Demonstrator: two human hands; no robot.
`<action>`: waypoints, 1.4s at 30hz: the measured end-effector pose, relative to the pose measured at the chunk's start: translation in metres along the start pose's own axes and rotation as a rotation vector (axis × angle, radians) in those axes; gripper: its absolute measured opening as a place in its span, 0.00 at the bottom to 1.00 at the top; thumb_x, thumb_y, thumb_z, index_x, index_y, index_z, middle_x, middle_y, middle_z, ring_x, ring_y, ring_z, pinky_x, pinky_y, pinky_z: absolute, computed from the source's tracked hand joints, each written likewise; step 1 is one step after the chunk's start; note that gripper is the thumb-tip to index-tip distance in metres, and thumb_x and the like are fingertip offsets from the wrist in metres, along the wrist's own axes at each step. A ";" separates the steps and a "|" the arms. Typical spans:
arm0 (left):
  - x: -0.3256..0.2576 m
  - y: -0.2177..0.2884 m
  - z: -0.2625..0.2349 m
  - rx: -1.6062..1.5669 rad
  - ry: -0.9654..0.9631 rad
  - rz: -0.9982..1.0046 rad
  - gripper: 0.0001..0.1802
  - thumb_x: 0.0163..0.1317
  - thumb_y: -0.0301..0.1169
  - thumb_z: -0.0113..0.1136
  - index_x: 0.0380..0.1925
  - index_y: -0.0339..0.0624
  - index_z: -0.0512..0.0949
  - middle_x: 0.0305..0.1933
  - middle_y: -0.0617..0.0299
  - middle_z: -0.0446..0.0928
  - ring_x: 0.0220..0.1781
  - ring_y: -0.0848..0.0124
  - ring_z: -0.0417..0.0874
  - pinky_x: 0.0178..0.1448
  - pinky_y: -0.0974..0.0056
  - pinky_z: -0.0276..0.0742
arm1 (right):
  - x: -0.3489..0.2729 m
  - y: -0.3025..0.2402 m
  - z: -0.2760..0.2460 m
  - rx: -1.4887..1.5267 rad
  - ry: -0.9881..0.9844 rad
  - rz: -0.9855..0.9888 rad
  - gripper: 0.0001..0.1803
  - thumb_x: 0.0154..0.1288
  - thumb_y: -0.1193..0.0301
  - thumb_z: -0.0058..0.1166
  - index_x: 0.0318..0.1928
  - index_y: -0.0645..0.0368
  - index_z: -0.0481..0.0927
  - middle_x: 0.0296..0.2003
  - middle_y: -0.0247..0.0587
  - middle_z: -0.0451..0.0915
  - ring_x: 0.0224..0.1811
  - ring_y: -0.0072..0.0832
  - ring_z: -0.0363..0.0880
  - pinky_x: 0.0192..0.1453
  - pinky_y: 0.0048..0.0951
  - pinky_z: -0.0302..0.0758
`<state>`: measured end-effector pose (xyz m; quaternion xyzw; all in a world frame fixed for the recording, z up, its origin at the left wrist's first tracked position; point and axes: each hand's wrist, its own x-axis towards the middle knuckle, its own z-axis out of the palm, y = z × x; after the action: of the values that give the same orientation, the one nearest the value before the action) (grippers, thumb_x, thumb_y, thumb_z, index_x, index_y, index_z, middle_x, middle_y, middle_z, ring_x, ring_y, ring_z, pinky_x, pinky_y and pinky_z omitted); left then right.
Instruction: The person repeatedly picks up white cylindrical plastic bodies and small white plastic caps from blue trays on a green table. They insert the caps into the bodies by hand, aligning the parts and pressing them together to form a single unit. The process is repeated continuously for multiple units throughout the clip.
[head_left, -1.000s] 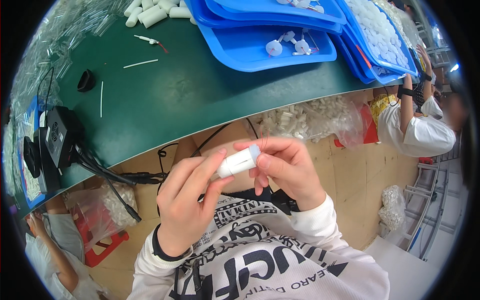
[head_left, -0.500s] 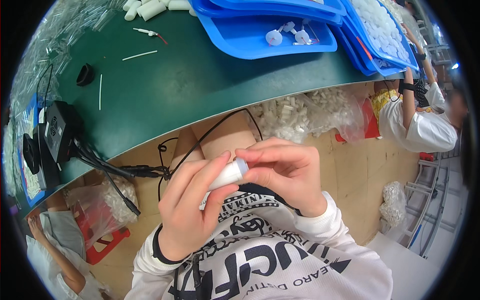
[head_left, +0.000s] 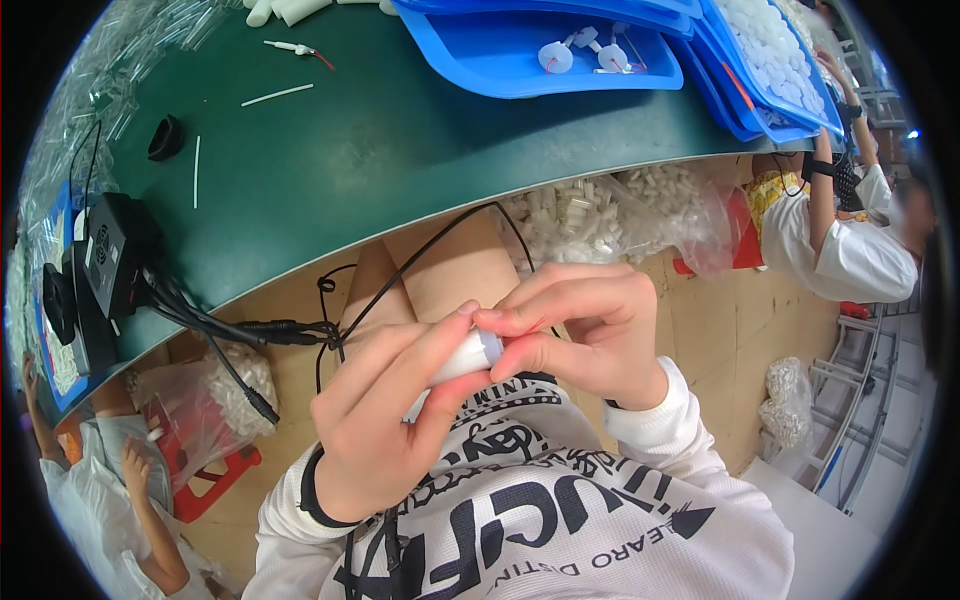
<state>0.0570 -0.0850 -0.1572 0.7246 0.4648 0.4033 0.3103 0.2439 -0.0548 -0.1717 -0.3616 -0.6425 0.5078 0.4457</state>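
White plastic cylinder (head_left: pixel 456 364) is held pretty snugly between thumb and fingers of the left hand (head_left: pixel 385 415), over the lap, out past the edge of the smooth green desk (head_left: pixel 350 150). Right hand (head_left: pixel 590 335) is curled round its pale bluish end (head_left: pixel 490 347); can't be told if that's actually pinched. Shallow blue plastic tray (head_left: pixel 500 82) is parked on the far side.

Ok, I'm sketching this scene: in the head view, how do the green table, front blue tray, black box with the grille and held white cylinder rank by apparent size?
1. Green table
2. Front blue tray
3. Black box with the grille
4. Held white cylinder (partly covered, so only its visible part is ranked)
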 end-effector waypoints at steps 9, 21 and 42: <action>-0.001 -0.007 0.005 -0.104 0.126 0.064 0.18 0.43 0.23 0.71 0.36 0.34 0.77 0.30 0.55 0.80 0.24 0.67 0.77 0.28 0.70 0.70 | 0.001 -0.008 0.000 -0.042 -0.045 -0.006 0.15 0.43 0.80 0.67 0.36 0.65 0.83 0.28 0.45 0.82 0.29 0.28 0.81 0.31 0.22 0.76; 0.000 -0.009 0.003 -0.080 0.042 0.119 0.15 0.48 0.21 0.66 0.38 0.32 0.75 0.30 0.53 0.79 0.27 0.66 0.80 0.30 0.69 0.73 | -0.004 0.005 0.000 -0.076 -0.066 -0.155 0.14 0.45 0.79 0.66 0.37 0.67 0.83 0.28 0.47 0.82 0.27 0.29 0.81 0.31 0.23 0.76; 0.005 0.004 -0.011 -0.653 -0.303 -0.470 0.09 0.64 0.26 0.49 0.41 0.32 0.72 0.25 0.67 0.72 0.25 0.82 0.69 0.30 0.76 0.64 | 0.009 -0.003 -0.001 -0.210 -0.027 -0.409 0.17 0.46 0.72 0.66 0.39 0.63 0.82 0.35 0.44 0.82 0.41 0.35 0.81 0.63 0.53 0.62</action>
<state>0.0500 -0.0807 -0.1471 0.5136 0.4144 0.3366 0.6717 0.2421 -0.0471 -0.1666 -0.2616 -0.7575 0.3421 0.4907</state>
